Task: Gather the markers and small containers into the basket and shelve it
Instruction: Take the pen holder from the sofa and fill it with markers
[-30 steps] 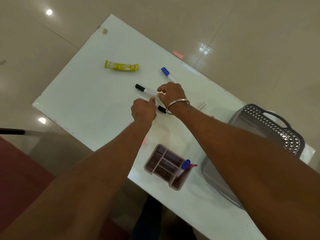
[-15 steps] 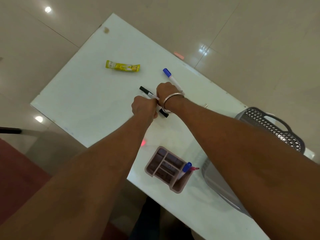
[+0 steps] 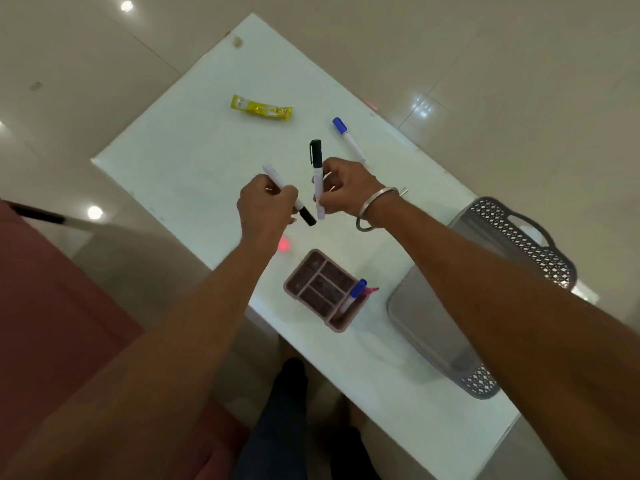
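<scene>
- Left hand (image 3: pixel 266 206), lifted over the table (image 3: pixel 194 150), fingers curled round the left marker (image 3: pixel 273 176). The white barrel sticks out far-left of the fist; the black cap pokes out near-right.
- Right hand (image 3: pixel 346 188), bangle (image 3: pixel 377 209) on the wrist, pinching the right marker (image 3: pixel 318 192) by its lower barrel. It stands almost upright, black cap on top.
- The two markers sit close together, the left one's cap just beside the right one's lower end; I cannot tell whether they touch.
- The basket (image 3: pixel 519 237) stands at the table's right edge, near-right of both hands. The pink organiser (image 3: pixel 337 323) sits between hands and viewer, a stowed marker (image 3: pixel 356 293) standing in its corner.
- My judgement: both markers go into the basket or organiser next. Keep both grips firm, swing right and nearer, lower each marker inside the rim before letting go so neither bounces out.
- Not yet gathered: a blue marker (image 3: pixel 348 138) lying far-right of the right hand, and a yellow packet (image 3: pixel 261 107) further off.
</scene>
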